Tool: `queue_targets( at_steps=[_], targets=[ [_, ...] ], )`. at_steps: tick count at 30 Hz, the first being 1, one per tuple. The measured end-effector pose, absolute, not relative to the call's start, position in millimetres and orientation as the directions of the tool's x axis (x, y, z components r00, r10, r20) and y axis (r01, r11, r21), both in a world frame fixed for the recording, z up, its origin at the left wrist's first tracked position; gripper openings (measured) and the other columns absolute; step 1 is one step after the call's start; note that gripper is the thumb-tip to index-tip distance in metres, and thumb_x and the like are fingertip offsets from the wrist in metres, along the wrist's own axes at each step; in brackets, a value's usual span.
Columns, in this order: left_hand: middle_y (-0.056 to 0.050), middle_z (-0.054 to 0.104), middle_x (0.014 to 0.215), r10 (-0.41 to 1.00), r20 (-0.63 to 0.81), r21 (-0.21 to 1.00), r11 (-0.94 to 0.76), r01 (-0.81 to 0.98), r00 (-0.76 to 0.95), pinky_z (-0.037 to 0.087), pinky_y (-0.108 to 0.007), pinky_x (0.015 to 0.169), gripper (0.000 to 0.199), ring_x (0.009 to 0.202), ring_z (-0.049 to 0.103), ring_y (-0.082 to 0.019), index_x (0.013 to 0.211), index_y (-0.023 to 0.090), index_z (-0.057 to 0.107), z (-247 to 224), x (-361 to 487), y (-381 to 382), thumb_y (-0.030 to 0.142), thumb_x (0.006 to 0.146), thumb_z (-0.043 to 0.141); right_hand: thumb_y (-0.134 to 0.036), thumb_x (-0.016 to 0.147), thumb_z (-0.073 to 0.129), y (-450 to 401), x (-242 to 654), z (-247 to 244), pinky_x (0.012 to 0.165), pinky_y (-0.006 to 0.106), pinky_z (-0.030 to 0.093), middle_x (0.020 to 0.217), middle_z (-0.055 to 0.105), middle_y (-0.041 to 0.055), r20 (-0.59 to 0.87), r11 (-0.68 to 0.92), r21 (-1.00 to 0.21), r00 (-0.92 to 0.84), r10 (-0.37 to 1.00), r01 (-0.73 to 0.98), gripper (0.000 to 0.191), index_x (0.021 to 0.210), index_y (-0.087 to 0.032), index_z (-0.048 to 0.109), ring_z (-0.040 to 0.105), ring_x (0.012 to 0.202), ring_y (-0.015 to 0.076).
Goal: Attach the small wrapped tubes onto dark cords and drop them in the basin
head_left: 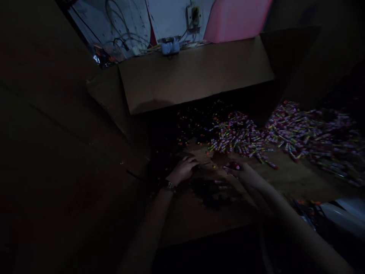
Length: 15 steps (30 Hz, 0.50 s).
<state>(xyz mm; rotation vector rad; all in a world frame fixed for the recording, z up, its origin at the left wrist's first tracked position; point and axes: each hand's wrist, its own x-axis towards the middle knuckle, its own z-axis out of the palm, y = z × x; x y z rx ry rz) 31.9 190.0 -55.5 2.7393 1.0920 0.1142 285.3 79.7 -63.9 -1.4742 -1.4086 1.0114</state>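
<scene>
The picture is very dark. My left hand (184, 170), with a watch (170, 185) on its wrist, lies low over the cardboard sheet (176, 224), fingers stretched forward and nothing seen in them. To its right, my right hand (242, 172) is closed round small sticks with red ends (234, 165); how many cannot be made out. A heap of similar thin sticks (239, 137), pinkish white with red and yellow-green ends, lies just beyond that hand. Between my hands a few small yellow and orange bits (214, 166) rest on the cardboard.
A cardboard flap (194, 78) stands across the back. A larger heap of sticks (308, 133) spreads to the right. Orange and yellow bits (196, 118) are scattered in the dark area behind. Beyond are a pink panel (238, 21), a wall socket (194, 16) and loose cables (119, 23).
</scene>
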Motion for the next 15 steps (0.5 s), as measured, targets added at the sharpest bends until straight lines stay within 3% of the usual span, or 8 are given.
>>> queue_targets(
  at_steps=[3,8,12,15],
  targets=[
    [0.002,0.061,0.118,0.59,0.034,0.213,-0.793,0.571,0.806,0.039,-0.03,0.098,0.039,0.109,0.053,-0.016,0.113,0.03,0.061,-59,31,188,0.009,0.081,0.053,-0.054,0.073,0.063,80,291,-65,0.064,0.028,0.045,0.075,0.063,0.0038,-0.004,-0.03,-0.942,0.079,0.997,0.334,0.04,0.084,-0.016,0.063,0.056,0.069,0.0173],
    [-0.008,0.061,0.108,0.584,0.137,0.188,-0.808,0.558,0.8,0.043,-0.035,0.094,0.027,0.103,0.055,-0.02,0.111,0.019,0.059,-69,41,170,0.019,0.09,0.042,-0.052,0.073,0.062,79,301,-64,0.071,0.031,0.046,0.08,0.066,0.0056,0.018,-0.03,-0.934,0.131,0.991,0.355,0.041,0.09,-0.015,0.064,0.059,0.076,0.0204],
    [-0.009,0.058,0.104,0.59,0.169,0.195,-0.805,0.56,0.79,0.047,-0.032,0.085,0.024,0.093,0.058,-0.018,0.099,0.015,0.058,-74,48,157,0.016,0.092,0.036,-0.047,0.076,0.061,77,294,-63,0.079,0.032,0.047,0.089,0.069,0.0066,0.048,0.028,-0.929,0.045,0.998,0.369,0.034,0.09,-0.017,0.066,0.062,0.086,0.0226],
    [-0.007,0.057,0.105,0.567,0.174,0.219,-0.819,0.53,0.805,0.046,-0.029,0.087,0.024,0.095,0.057,-0.016,0.107,0.018,0.054,-76,49,153,0.013,0.092,0.036,-0.044,0.078,0.057,78,283,-67,0.085,0.035,0.046,0.094,0.07,0.0069,0.078,0.075,-0.92,-0.009,0.997,0.384,0.03,0.09,-0.018,0.066,0.063,0.092,0.024]
  ],
)
